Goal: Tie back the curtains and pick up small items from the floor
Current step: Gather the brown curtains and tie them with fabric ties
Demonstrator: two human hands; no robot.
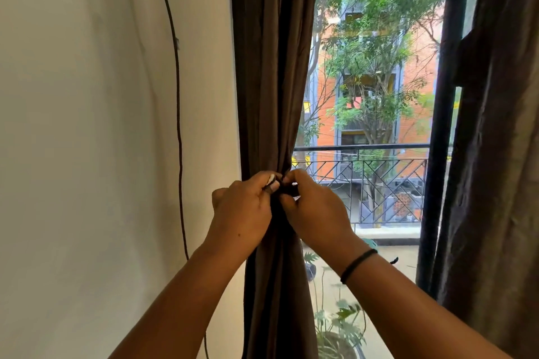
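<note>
Currently on the tie-back step: left curtain (pixel 271 81) is gathered into a bunch beside the wall (pixel 87 125). Left hand (pixel 245 207) and right hand (pixel 315 210) both pinch the dark tie (pixel 288 188) at the cinch. Next, judged: fasten it snugly. Floor items not visible.

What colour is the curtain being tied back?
Dark brown, plain, no pattern. The curtain shows best in the head view.

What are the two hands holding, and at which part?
Both hands, left and right, pinch the ends of a dark tie wrapped round the gathered middle of the left-hand brown curtain.
</note>
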